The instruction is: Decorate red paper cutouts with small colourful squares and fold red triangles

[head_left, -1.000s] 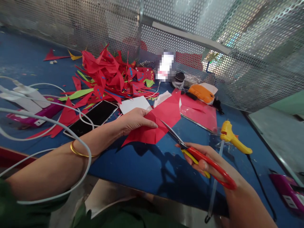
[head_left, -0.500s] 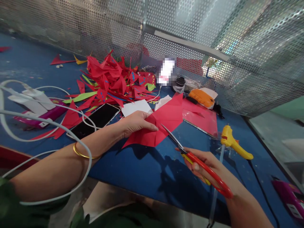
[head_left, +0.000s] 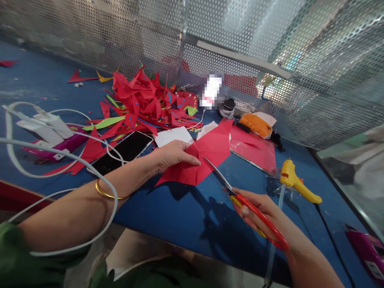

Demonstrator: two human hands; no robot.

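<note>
My left hand (head_left: 177,154) pinches a sheet of red paper (head_left: 207,156) by its left side, thumb on top and the other fingers hidden beneath. The paper has creases and pointed corners, and is held above the blue table (head_left: 168,218). Around the handles of a pair of scissors (head_left: 258,216) my right hand (head_left: 255,208) is closed. These scissors have red and yellow grips, and their blades look closed. Their tip reaches the paper near my left thumb; whether it touches cannot be seen.
Red paper scraps (head_left: 147,96) are heaped at the back left. A dark-screened phone (head_left: 123,154), white cables (head_left: 111,192) and a purple power strip (head_left: 57,146) lie left. On the right are a yellow glue gun (head_left: 298,182) and an orange item (head_left: 256,124). Perforated metal (head_left: 120,36) walls the back.
The whole view has shifted slightly, so surroundings sit a little further right. Both hands, the red paper and the scissors keep almost the same pose.
</note>
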